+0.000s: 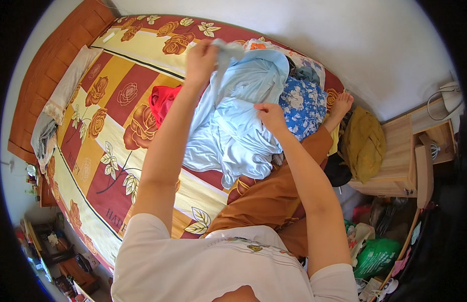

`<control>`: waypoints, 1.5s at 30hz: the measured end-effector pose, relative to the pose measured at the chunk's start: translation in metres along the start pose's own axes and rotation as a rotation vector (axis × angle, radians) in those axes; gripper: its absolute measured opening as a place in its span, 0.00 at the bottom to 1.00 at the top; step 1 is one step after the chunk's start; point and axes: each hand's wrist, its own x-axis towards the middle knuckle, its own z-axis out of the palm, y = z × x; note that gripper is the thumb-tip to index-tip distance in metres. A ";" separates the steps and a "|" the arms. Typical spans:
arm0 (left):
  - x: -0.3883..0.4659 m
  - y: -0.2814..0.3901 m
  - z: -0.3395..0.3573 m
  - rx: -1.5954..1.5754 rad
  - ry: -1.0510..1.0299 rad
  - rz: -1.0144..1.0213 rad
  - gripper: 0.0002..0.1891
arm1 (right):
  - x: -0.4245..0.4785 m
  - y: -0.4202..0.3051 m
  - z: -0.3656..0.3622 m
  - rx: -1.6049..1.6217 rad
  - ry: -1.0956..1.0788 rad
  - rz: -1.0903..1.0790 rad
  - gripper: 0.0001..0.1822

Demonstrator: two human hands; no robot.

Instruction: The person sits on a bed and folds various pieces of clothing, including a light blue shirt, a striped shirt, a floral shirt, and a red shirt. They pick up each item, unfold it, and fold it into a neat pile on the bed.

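Note:
A light blue garment [237, 120] lies spread in loose folds on the bed before me. My left hand [201, 62] is raised at its far left part and grips a bunched, pale grey-blue edge of cloth. With thumb and fingers, my right hand [272, 117] pinches the garment's right side. Red cloth [163, 102] lies to the left, partly behind my left forearm. Beyond my right hand is a blue cloth with white flowers [303, 107]. Dark cloth and a white cloth with an orange print [258, 45] lie farther back, partly covered.
The bed has a rose-patterned sheet [116, 147] and a wooden headboard [60, 71] with a pillow [73, 81]. My leg in brown trousers [263, 196] stretches along the right. A mustard-coloured cloth [363, 145] lies by a wooden cabinet [395, 151]. A green bag [378, 256] sits lower right.

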 end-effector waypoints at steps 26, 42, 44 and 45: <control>-0.251 -0.280 -0.139 0.374 0.391 -0.647 0.34 | 0.067 -0.031 -0.027 -0.387 0.230 -0.289 0.15; -0.265 -0.252 -0.089 0.058 0.379 -0.681 0.33 | 0.099 -0.080 -0.037 -0.148 0.355 -0.603 0.19; -0.253 -0.240 -0.084 0.022 0.427 -0.724 0.33 | 0.066 -0.112 -0.039 -0.096 0.365 -0.772 0.18; -0.250 -0.237 -0.084 0.012 0.457 -0.745 0.33 | 0.046 -0.120 -0.037 -0.057 0.313 -0.810 0.17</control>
